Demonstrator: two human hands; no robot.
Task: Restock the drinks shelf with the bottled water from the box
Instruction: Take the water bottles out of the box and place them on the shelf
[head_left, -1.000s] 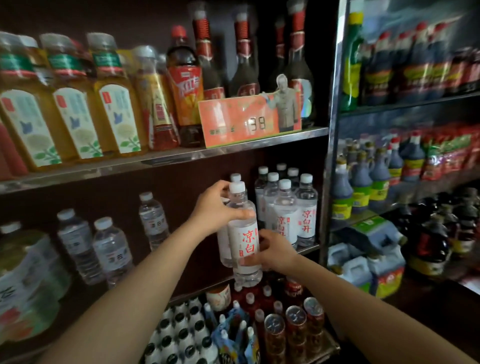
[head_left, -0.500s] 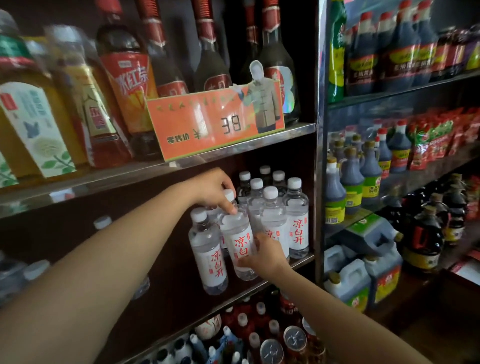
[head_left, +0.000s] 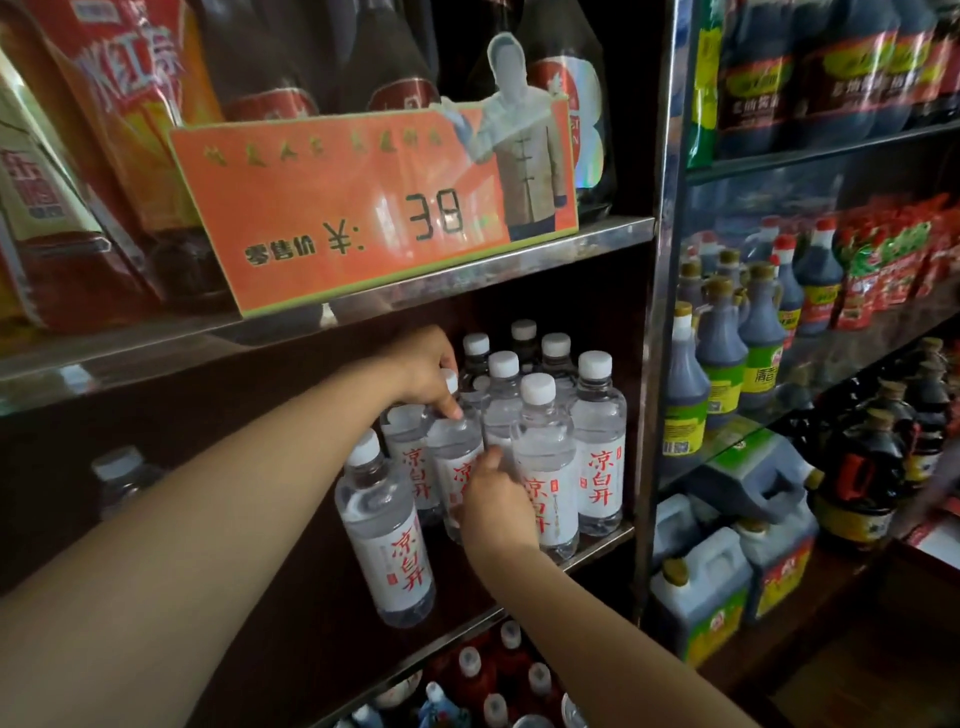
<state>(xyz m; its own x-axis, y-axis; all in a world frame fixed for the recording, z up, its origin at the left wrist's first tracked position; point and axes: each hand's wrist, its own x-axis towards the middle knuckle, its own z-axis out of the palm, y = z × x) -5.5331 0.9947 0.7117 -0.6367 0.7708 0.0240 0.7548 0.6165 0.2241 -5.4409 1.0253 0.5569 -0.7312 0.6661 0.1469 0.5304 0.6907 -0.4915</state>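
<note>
I see the water bottle upright on the drinks shelf, among its like. My left hand grips its neck; my right hand clasps its label. An orange price sign hangs above.

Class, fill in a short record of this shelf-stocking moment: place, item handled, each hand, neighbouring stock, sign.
place: water shelf below the orange price sign
item handled: water bottle among the standing group
left hand: fingers over the bottle's top
right hand: holds the bottle's label area
neighbouring stock: lone bottle stands apart, nearer the camera
sign: reads 38
</note>
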